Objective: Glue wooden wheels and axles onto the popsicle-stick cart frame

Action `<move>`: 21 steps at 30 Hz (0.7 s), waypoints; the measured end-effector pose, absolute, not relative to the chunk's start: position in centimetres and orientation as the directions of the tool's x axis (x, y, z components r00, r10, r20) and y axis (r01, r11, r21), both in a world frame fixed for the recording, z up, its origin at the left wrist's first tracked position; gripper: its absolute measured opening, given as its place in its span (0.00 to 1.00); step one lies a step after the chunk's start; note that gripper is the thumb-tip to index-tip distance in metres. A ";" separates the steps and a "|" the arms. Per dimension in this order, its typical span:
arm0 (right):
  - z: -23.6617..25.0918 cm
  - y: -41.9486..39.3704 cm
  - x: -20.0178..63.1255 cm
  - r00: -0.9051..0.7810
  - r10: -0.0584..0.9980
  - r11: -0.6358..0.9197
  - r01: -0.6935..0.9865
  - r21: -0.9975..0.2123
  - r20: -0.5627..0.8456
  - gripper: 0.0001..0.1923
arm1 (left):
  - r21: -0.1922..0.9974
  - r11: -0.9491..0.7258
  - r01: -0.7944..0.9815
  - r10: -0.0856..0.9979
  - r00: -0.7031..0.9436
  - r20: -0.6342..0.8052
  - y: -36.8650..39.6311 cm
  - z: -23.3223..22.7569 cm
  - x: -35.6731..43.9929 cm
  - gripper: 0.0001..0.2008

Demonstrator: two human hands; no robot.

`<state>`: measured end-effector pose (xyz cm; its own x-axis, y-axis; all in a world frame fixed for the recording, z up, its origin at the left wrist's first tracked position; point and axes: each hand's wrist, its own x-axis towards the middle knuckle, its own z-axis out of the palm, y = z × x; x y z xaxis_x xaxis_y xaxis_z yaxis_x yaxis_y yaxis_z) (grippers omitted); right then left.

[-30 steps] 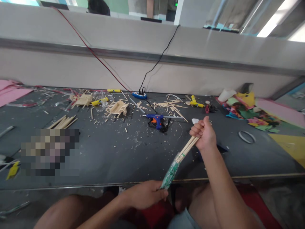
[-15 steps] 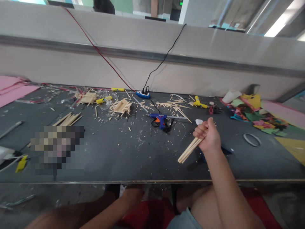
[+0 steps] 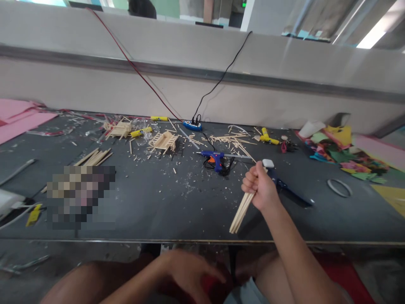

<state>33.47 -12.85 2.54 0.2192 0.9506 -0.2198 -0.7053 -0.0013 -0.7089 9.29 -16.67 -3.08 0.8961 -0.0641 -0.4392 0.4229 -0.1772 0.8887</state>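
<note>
A blurred, pixelated patch [image 3: 80, 196] covers part of the dark table [image 3: 152, 211] at near left, hiding whatever lies there. The left hand [image 3: 190, 274] is smeared by motion below the table's near edge; its fingers look loosely spread, holding nothing that can be made out. The right hand [image 3: 259, 188] is closed in a fist around a bundle of wooden sticks [image 3: 240, 211], which slant down and left over the table's near edge. A blue glue gun [image 3: 215, 159] lies just beyond.
</note>
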 end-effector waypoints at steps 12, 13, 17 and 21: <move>1.4 -13.5 26.7 0.036 0.996 -0.025 -0.774 -0.632 -0.084 0.21 | 0.956 0.295 0.003 0.520 0.839 -0.163 -14.1 -1.1 12.2 0.21; 1.4 -13.5 26.4 0.046 0.997 -0.007 -0.780 -0.625 -0.069 0.20 | 0.953 0.299 0.050 0.497 0.844 -0.200 -14.5 -1.4 12.6 0.18; 0.7 -13.8 25.4 0.038 0.993 -0.050 -0.740 -0.670 -0.115 0.13 | 0.940 0.323 0.114 0.571 0.769 -0.289 -15.2 -2.1 13.0 0.15; 0.2 -14.1 24.7 0.005 0.983 -0.141 -0.619 -0.773 -0.183 0.18 | 0.938 0.271 0.217 0.511 0.793 -0.331 -14.2 -0.4 12.0 0.18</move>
